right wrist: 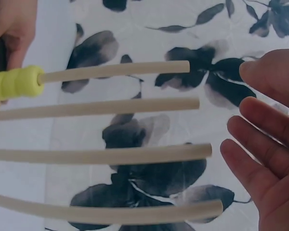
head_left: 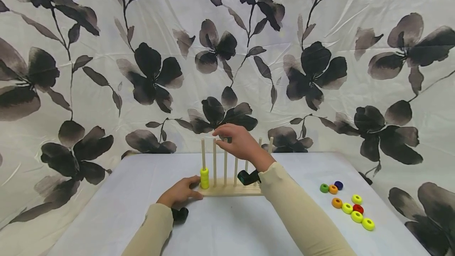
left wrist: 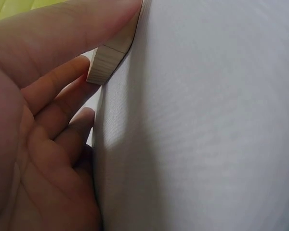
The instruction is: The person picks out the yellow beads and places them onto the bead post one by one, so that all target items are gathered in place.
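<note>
A wooden peg stand [head_left: 227,192] with a row of upright pegs rests on the table. Yellow rings [head_left: 204,178] are stacked low on its leftmost peg. My left hand [head_left: 180,191] holds the left end of the base, thumb at the front and fingers behind; the left wrist view shows the base corner [left wrist: 106,62] between them. Above the peg tops is my right hand [head_left: 239,142], fingers slightly bent and apart, nothing in them. In the right wrist view its fingertips [right wrist: 229,147] point toward the bare peg ends, with a gap between.
Loose rings lie on the right of the white table [head_left: 284,224]: a green one [head_left: 324,188], a dark blue one [head_left: 338,185], a red one [head_left: 358,208], orange ones [head_left: 337,203] and several yellow ones [head_left: 368,224]. A floral cloth [head_left: 227,70] hangs behind the table.
</note>
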The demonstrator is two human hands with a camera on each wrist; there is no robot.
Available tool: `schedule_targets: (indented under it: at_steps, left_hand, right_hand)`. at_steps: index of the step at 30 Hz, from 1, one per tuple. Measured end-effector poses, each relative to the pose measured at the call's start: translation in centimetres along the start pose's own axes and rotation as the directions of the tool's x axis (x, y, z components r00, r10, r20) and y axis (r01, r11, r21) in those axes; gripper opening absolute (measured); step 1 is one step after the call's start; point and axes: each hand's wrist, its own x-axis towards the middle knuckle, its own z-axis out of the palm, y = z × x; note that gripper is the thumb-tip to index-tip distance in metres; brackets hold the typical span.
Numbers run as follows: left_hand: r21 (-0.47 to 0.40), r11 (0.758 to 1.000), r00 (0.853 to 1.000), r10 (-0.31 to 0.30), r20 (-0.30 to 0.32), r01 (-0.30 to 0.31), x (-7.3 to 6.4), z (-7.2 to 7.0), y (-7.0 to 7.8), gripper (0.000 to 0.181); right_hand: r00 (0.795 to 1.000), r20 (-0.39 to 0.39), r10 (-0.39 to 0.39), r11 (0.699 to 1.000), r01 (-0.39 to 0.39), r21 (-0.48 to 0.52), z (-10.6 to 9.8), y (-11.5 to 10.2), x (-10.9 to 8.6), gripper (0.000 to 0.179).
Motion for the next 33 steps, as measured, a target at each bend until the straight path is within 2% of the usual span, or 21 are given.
schedule_targets:
  at_steps: [9, 23, 33]
  left_hand:
    - [0.005, 0.999, 0.999, 0.039, -0.021, -0.039, -0.1, 0.3, -0.2, 0.073]
    - [0.02, 1.0, 1.0, 0.011, -0.021, -0.01, -0.1, 0.1, 0.1, 0.073]
    - [0.018, 1.0, 1.0, -0.007, -0.015, 0.008, -0.1, 0.1, 0.0, 0.078]
  right_hand:
    - [1.0, -0.006, 0.025, 1.0, -0.025, 0.009, -1.0, 0.5, -1.8, 0.027]
    - [0.994, -0.023, 0.103, 0.995, -0.103, -0.007, -2.8, 1.3, -5.6, 0.028]
    - [0.994, -0.06, 0.089, 0.996, -0.089, -0.004, -3.9, 3.0, -9.2, 0.03]
